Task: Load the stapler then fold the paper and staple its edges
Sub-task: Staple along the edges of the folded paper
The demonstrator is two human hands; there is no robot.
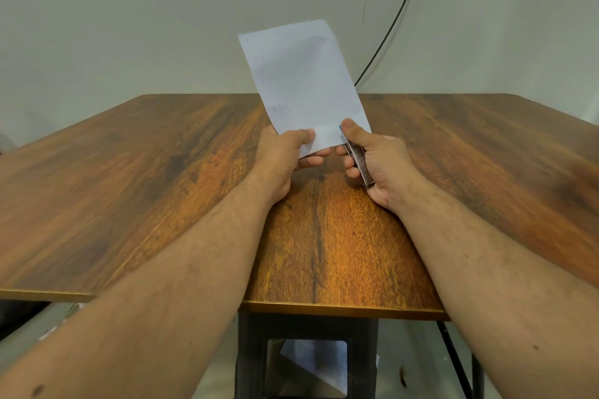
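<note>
Above the brown wood-grain tabletop (162, 172), bare all round with free room, the folded white paper sheet (301, 81) stands upright, left hand (285, 152) pinching its lower corner. The right hand (372, 159) grips a small metal stapler (358, 162) at the bottom right edge. Loading and folding look done; stapling is underway.

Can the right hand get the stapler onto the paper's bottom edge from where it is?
Probably yes. The right hand grips the stapler, whose front end already meets the paper at its lower right corner. The left hand pinches the lower left corner, apart from the stapler, so nothing seems to block it.
</note>
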